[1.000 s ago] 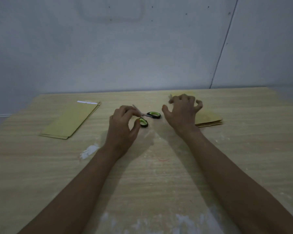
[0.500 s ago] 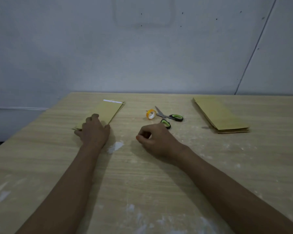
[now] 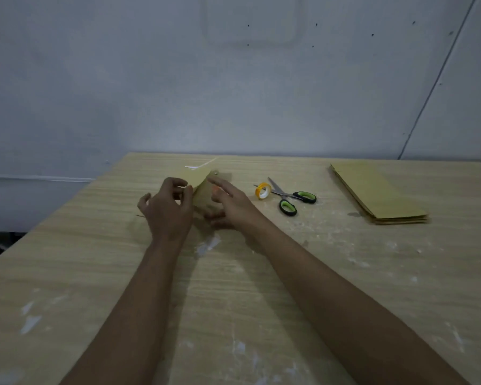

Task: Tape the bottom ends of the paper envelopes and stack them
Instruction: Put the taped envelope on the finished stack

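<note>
Right, head view, the only one I have: my left hand [image 3: 168,211] is out over the counter [image 3: 261,287] with its fingers [image 3: 188,194] curled, pinching the near edge of a paper envelope [image 3: 197,179] and tipping it up off the wood. That envelope's far end carries a white strip, and it stands tilted, its lower part hidden behind my hands. My right hand [image 3: 232,205] reaches in just beside it, fingers straight and relaxed, holding nothing, fingertips close to the envelope's right face; whether they touch it I cannot tell, the picture is blurred there.

Off to the right, near my right hand, a small roll of tape [image 3: 263,190] with a yellow-orange core stands on its edge. Scissors [image 3: 290,200] with black and green handles lie touching or almost touching the roll, blades pointing toward the back left. Well apart from those, at the far right of the counter, a stack of envelopes [image 3: 378,195] lies flat, edges roughly lined up.

White smears and flecks mark the wood grain, one patch [image 3: 207,244] sitting just below my wrists. A grey wall [image 3: 233,93] rises behind the counter's far edge. Both my forearms are bare.
</note>
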Available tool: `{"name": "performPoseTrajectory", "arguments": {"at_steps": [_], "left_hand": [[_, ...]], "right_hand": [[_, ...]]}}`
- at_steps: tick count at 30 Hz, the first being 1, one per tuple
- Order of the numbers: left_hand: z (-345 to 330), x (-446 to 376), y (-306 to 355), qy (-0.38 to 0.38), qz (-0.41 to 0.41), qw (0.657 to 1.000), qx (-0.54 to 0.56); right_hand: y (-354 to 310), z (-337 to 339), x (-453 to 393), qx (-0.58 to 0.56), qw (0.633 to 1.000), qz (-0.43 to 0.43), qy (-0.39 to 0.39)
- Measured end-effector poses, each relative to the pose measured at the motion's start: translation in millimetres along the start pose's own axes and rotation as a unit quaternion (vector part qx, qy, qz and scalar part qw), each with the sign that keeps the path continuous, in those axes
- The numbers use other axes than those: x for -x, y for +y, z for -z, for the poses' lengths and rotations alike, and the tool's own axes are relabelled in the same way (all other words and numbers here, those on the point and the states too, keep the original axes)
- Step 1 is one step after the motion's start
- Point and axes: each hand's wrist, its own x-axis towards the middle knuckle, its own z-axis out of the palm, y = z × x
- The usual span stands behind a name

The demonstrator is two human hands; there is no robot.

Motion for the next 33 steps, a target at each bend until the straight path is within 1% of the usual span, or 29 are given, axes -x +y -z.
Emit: {"name": "performPoseTrajectory", "arguments": {"at_steps": [2,3,4,6,7,9,11,12,14,16,18,20,22,24,28,33], "left_hand": [[0.5,1.3,-1.0,-0.039,-0.054,0.996,0.058],[-0.9,2.8,-1.2,-0.059,-0.075,0.992,0.079],[-2.1,4.0,-2.0,-0.078,-0.088,0.989,0.093],[-4.0,5.7,-3.3,-0.105,-0.078,0.985,0.112],[-5.1,5.5,-3.8,-0.106,-0.064,0.985,0.120],[-4.6,2.7,-8.6,-0.072,-0.034,0.990,0.113],[-3.8,-3.5,-17.0,-0.033,0.006,0.999,0.033],[-4.0,-6.2,-21.6,-0.039,0.041,0.998,-0.028],[-3.8,-9.1,-29.7,-0.086,0.125,0.979,-0.134],[-3.3,-9.9,-34.6,-0.137,0.189,0.955,-0.183],[-4.2,-12.8,-37.8,-0.169,0.219,0.936,-0.217],[-3.5,-16.7,-37.8,-0.180,0.227,0.926,-0.242],[-1.6,-19.4,-38.1,-0.168,0.235,0.929,-0.230],[0.4,-20.5,-38.2,-0.143,0.245,0.939,-0.193],[1.9,-22.0,-36.7,-0.104,0.255,0.951,-0.142],[1.9,-20.3,-38.3,-0.091,0.244,0.957,-0.131]], "right_hand": [[-0.7,-10.8,-13.3,-0.012,1.000,0.001,0.002],[-1.1,-14.0,-18.6,-0.023,1.000,-0.011,0.016],[-0.8,-16.3,-23.0,-0.030,0.999,-0.028,0.033],[0.3,-17.9,-27.6,-0.024,0.997,-0.046,0.061],[1.7,-15.8,-29.1,-0.015,0.997,-0.038,0.073],[5.3,-7.3,-30.1,0.026,0.994,-0.006,0.106],[5.0,4.1,-24.6,0.075,0.989,0.023,0.123],[5.1,10.4,-20.5,0.092,0.988,0.030,0.118],[6.3,24.8,-8.3,0.112,0.990,0.019,0.084],[5.3,39.9,10.5,0.148,0.988,-0.008,0.040],[6.2,54.6,25.9,0.231,0.973,-0.015,0.015],[4.0,65.9,36.5,0.287,0.958,-0.018,0.003],[3.4,73.9,43.5,0.307,0.952,-0.019,-0.002],[3.6,78.9,50.1,0.315,0.949,-0.019,-0.013],[6.6,83.6,58.8,0.280,0.959,-0.018,-0.022],[8.5,85.4,58.6,0.266,0.963,-0.018,-0.030]]}}
